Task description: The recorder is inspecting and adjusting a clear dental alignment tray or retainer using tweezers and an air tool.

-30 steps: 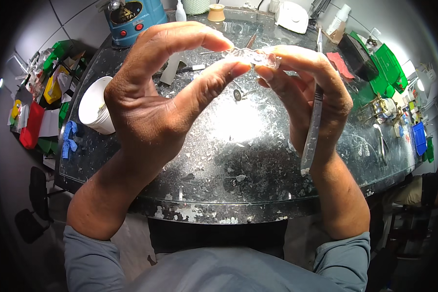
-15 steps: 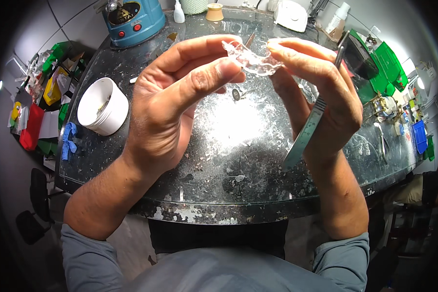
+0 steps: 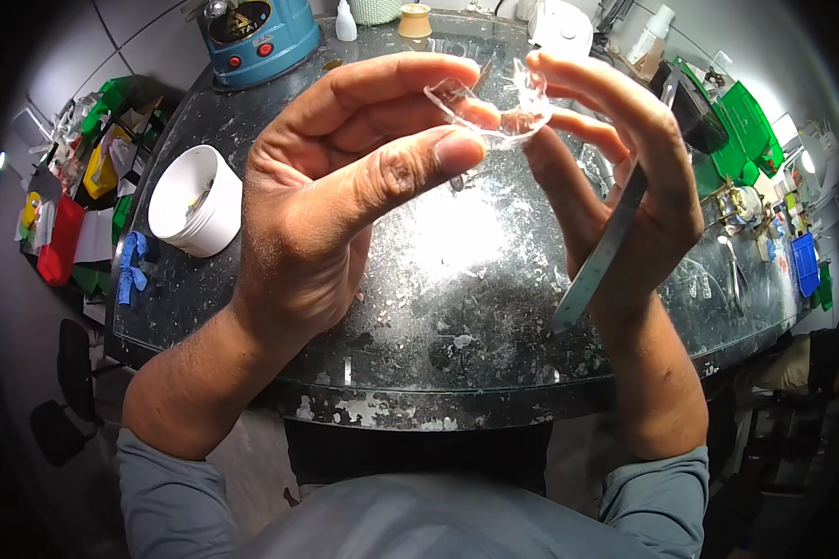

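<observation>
Clear thin plastic dental tray (image 3: 494, 107) is held up above the worktop (image 3: 438, 279), left hand (image 3: 336, 196) and right hand (image 3: 625, 177) fingers pinching its opposite ends (right also clamps a flat metal tool (image 3: 606, 252)); looks light, flexy, crack-prone, so grip the rims gently.

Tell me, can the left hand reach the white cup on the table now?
Probably not freely: the left hand pinches the clear curved piece with the right hand. The white cup stands unobstructed nearby.

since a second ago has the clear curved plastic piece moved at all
Yes. The clear plastic piece has risen toward the blue machine at the table's far edge, turned to show its arch, pinched by both hands.
</observation>
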`<state>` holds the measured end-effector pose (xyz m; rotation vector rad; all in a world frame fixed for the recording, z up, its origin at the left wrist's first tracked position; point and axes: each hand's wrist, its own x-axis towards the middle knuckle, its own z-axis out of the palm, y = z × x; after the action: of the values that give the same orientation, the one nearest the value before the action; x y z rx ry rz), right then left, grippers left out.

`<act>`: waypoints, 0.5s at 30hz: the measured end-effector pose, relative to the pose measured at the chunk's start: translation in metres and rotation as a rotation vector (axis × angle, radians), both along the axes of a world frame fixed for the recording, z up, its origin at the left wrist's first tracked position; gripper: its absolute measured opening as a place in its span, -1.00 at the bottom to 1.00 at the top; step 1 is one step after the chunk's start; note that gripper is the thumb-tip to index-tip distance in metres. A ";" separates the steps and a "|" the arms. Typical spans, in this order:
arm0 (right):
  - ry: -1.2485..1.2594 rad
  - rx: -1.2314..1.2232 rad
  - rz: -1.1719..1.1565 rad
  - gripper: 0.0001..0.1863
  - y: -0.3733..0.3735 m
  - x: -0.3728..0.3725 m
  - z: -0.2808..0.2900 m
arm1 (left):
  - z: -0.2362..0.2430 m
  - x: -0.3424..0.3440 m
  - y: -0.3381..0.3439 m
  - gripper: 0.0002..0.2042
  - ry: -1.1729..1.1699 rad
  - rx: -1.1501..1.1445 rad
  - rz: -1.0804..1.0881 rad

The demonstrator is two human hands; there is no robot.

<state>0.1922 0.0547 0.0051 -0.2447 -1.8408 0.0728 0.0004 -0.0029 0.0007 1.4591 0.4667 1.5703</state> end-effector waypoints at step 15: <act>0.311 -0.452 0.306 -0.48 -0.019 -0.003 0.011 | -0.002 -0.001 0.002 -0.66 0.016 0.072 0.179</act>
<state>0.1889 0.0356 0.0164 -0.2464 -1.5197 0.7068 -0.0007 -0.0009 -0.0014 1.5200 0.5690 1.7327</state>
